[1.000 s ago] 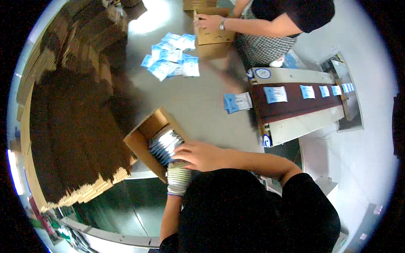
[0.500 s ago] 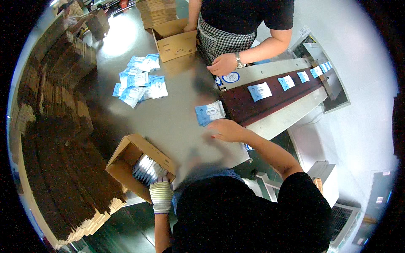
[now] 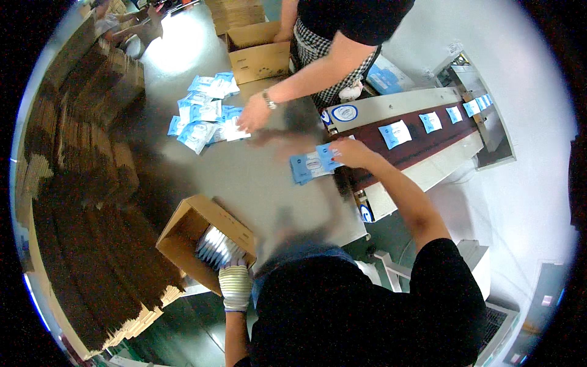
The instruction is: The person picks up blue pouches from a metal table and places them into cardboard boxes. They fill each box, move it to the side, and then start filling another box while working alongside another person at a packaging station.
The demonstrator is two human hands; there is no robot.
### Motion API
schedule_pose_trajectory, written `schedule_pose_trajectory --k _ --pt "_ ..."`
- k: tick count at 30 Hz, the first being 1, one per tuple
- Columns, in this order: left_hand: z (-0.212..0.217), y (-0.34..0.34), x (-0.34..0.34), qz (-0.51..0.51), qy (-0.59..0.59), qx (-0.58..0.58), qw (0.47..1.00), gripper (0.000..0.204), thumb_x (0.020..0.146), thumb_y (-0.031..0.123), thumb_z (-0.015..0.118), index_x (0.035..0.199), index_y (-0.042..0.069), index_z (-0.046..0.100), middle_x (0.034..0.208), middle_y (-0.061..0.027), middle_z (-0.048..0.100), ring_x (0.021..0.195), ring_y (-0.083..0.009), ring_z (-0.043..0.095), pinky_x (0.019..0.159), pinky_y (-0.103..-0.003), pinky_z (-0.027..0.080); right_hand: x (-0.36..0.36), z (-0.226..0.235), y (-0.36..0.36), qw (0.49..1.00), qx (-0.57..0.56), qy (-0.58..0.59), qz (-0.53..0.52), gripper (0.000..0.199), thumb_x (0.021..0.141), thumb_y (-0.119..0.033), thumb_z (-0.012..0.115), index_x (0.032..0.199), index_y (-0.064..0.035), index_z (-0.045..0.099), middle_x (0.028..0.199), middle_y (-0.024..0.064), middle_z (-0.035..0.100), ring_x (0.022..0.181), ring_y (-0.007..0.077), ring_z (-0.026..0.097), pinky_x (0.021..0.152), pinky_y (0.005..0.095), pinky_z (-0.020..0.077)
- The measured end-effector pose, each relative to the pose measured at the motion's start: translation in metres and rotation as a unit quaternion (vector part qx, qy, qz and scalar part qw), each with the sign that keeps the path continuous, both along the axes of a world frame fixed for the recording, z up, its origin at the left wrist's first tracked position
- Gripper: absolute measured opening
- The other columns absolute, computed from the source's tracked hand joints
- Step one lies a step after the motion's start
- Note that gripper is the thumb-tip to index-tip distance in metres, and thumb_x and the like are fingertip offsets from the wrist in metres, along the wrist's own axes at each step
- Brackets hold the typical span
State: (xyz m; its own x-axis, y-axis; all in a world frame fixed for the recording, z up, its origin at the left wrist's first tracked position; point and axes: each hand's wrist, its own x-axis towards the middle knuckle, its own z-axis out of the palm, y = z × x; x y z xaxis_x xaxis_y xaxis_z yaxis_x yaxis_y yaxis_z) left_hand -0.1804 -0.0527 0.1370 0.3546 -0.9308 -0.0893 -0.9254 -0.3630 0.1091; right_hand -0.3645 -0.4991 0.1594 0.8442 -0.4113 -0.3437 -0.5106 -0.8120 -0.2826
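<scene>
My left hand (image 3: 235,285), in a striped knit glove, grips the near rim of a cardboard box (image 3: 214,215) that lies tilted with its open side toward me. Inside the box stands a row of shiny packets (image 3: 219,246), close to the gloved fingertips. My bare right hand (image 3: 353,151) is at the near end of the conveyor belt, its fingers closed on a blue-and-white packet (image 3: 328,157). That packet overlaps a small stack of similar packets (image 3: 304,168) at the table's edge.
More packets (image 3: 395,134) lie spaced along the dark red conveyor belt (image 3: 411,154). Across the table, a co-worker's hand (image 3: 255,114) touches a loose pile of packets (image 3: 200,112), beside another open box (image 3: 260,64). Stacked flat cardboard (image 3: 79,244) lines the left side.
My right hand has moved up and right from beside the stack to a packet at the belt's end. The co-worker's hand has reached left to the pile. My left hand stays at the box.
</scene>
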Motion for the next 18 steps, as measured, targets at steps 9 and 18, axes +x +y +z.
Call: schedule_pose_trajectory --k 9,18 --pt "0.015 -0.010 0.001 0.022 0.042 0.033 0.998 0.032 0.068 0.023 0.063 0.093 0.006 0.055 0.098 -0.0122 0.058 0.082 -0.0279 0.056 0.073 -0.039 0.041 0.016 -0.021 -0.052 0.999 -0.037 0.014 0.010 0.035 0.068 -0.015 0.070 0.100 -0.0050 0.059 0.096 0.0155 0.060 0.093 0.0323 0.056 0.080 0.0414 0.0437" --pt "0.022 -0.016 0.001 0.033 0.050 0.077 0.995 0.029 0.069 0.024 0.064 0.090 0.007 0.054 0.088 -0.0110 0.057 0.080 -0.0277 0.056 0.073 -0.039 0.041 0.071 -0.043 -0.066 0.976 0.031 0.177 0.120 0.053 0.058 -0.016 0.076 0.107 -0.0048 0.059 0.105 0.0145 0.060 0.099 0.0303 0.057 0.083 0.0374 0.0458"
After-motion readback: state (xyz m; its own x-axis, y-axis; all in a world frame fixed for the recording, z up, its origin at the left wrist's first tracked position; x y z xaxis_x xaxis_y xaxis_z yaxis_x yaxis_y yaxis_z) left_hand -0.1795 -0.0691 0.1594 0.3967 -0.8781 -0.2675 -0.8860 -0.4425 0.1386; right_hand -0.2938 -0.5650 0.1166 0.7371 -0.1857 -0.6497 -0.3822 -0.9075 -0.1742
